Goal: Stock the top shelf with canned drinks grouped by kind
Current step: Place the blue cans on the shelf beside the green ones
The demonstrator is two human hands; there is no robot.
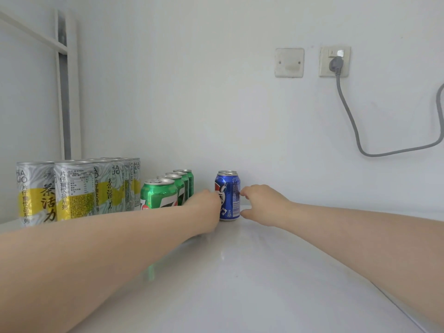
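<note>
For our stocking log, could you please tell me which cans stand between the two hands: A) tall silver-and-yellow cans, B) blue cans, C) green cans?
B: the blue cans stand between the left hand and the right hand, while the green cans sit to the left of both.

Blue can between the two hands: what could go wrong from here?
1. The left hand and forearm lie right before the green cans; pulling back carelessly might knock the front one over.
2. The blue can stands just before a second blue can; a hard push could topple that one.
3. The right hand is at the can's side only with its fingertips, so the can may slip on the glossy shelf.
</note>
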